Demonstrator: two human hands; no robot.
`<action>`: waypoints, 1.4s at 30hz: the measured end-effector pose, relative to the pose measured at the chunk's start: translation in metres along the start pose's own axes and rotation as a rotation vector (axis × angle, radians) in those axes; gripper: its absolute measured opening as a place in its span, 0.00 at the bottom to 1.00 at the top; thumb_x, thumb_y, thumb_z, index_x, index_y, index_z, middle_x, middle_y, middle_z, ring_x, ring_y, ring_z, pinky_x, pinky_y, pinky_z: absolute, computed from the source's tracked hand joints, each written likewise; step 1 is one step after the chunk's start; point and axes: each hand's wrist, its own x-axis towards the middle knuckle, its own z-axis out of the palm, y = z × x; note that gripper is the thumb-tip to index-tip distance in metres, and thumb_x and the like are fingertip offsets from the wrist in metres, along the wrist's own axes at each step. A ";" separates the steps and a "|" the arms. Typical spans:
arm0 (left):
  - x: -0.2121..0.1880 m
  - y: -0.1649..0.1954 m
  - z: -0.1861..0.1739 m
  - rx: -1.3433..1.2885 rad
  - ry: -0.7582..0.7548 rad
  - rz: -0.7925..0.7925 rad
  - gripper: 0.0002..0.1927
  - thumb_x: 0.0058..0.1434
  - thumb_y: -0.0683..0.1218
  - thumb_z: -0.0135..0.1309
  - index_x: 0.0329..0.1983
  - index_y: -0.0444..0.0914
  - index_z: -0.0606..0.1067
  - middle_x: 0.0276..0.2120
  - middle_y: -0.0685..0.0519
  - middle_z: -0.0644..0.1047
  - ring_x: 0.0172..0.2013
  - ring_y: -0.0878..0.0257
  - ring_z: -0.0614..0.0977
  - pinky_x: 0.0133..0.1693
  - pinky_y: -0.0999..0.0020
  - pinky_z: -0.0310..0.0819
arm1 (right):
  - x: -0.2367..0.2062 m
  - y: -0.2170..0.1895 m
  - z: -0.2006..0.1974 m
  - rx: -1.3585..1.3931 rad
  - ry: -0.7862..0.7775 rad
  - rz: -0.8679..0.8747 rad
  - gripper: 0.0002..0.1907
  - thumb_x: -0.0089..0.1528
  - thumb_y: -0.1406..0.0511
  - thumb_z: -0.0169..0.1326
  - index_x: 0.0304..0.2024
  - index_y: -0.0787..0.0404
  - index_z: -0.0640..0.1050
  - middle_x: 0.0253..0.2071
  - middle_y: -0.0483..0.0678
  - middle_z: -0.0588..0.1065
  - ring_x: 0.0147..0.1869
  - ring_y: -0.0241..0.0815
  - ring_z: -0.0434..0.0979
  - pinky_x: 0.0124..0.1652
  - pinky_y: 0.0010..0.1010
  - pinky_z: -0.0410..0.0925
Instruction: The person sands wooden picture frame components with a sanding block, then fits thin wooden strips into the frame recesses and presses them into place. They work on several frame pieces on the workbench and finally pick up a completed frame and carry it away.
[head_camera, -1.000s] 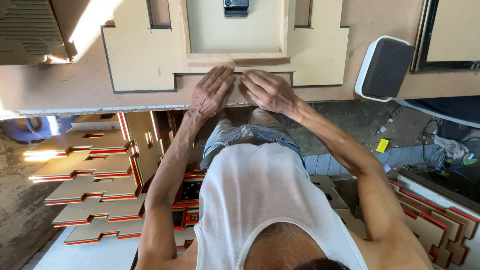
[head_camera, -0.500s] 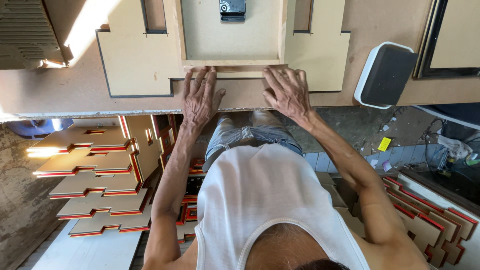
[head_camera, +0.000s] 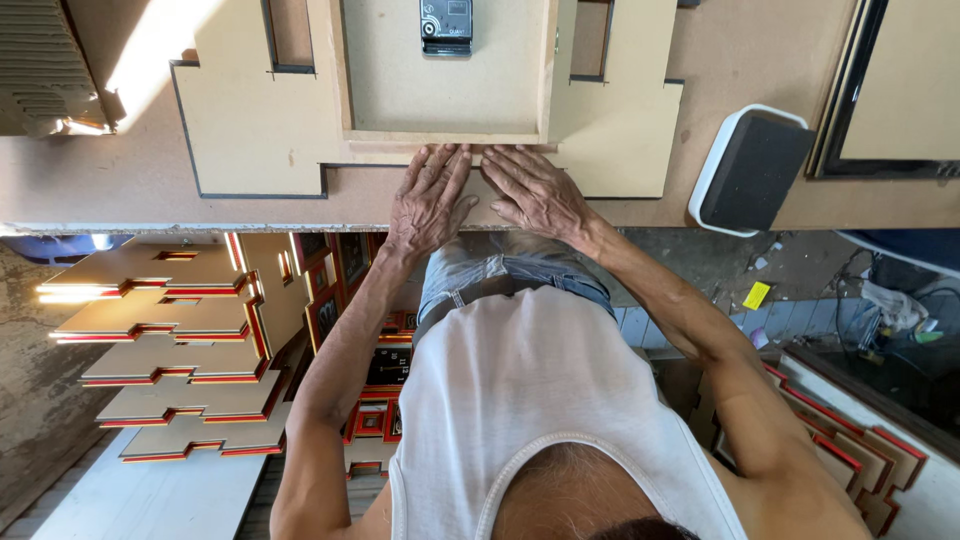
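Note:
A stepped cut-out fibreboard panel (head_camera: 250, 130) lies flat on the brown workbench (head_camera: 120, 190), with a shallow square frame (head_camera: 445, 135) on its middle and a small black clock mechanism (head_camera: 446, 25) inside the frame. My left hand (head_camera: 430, 195) rests flat, fingers apart, on the panel's lower middle part just below the frame's near edge. My right hand (head_camera: 535, 190) lies flat beside it, fingers pointing up-left to the same edge. Neither hand holds anything.
A white tray holding a dark sponge block (head_camera: 750, 170) sits on the bench at the right, next to a black-framed panel (head_camera: 900, 90). Stacks of stepped red-edged panels (head_camera: 170, 350) stand on the floor at the left, more at the lower right (head_camera: 850, 440).
Both hands slid together toward the middle under the frame; half a second ago they lay spread wider apart on the panel.

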 end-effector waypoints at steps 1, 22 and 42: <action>0.001 0.002 0.000 -0.013 0.007 -0.024 0.34 0.71 0.57 0.52 0.74 0.35 0.60 0.70 0.47 0.68 0.71 0.56 0.64 0.72 0.54 0.48 | -0.002 0.004 -0.003 -0.015 -0.010 0.005 0.31 0.65 0.59 0.59 0.67 0.65 0.70 0.70 0.56 0.68 0.76 0.50 0.65 0.74 0.43 0.57; 0.076 0.042 0.037 -0.253 0.341 -0.049 0.22 0.65 0.45 0.66 0.61 0.41 0.76 0.54 0.52 0.79 0.56 0.56 0.76 0.60 0.58 0.72 | -0.049 0.062 -0.011 -0.262 0.267 0.243 0.14 0.67 0.51 0.62 0.55 0.34 0.79 0.29 0.42 0.65 0.34 0.41 0.65 0.36 0.38 0.64; 0.128 0.045 0.021 -0.186 0.495 -0.070 0.21 0.67 0.59 0.60 0.60 0.52 0.71 0.53 0.54 0.78 0.54 0.59 0.78 0.57 0.55 0.73 | -0.077 0.043 -0.031 0.414 0.510 0.468 0.14 0.64 0.67 0.66 0.51 0.63 0.82 0.46 0.52 0.80 0.46 0.41 0.83 0.47 0.32 0.77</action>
